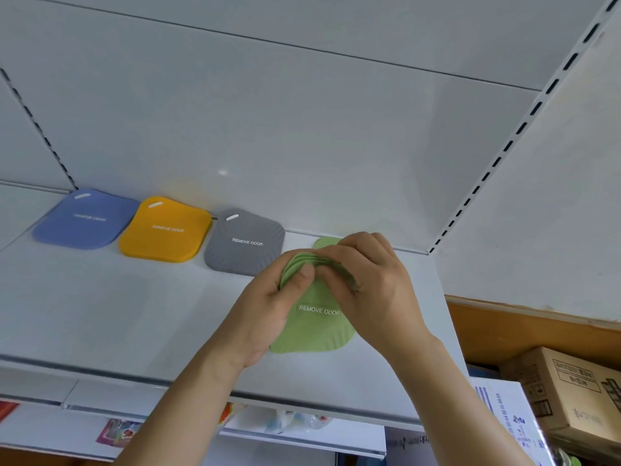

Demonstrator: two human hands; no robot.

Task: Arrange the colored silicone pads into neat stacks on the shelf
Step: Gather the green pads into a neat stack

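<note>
Several green silicone pads marked "REMOVE ODOR" are held together in a loose stack over the right part of the white shelf. My left hand pinches the stack's left edge with thumb on top. My right hand grips its upper right side, fingers curled over the pads. Another green corner shows behind my right hand. Along the back of the shelf lie a blue pad stack, a yellow pad stack and a grey pad stack, side by side.
The shelf's back wall and a slotted upright close the right corner. Cardboard boxes stand lower right. A lower shelf holds packaged goods beneath the front edge.
</note>
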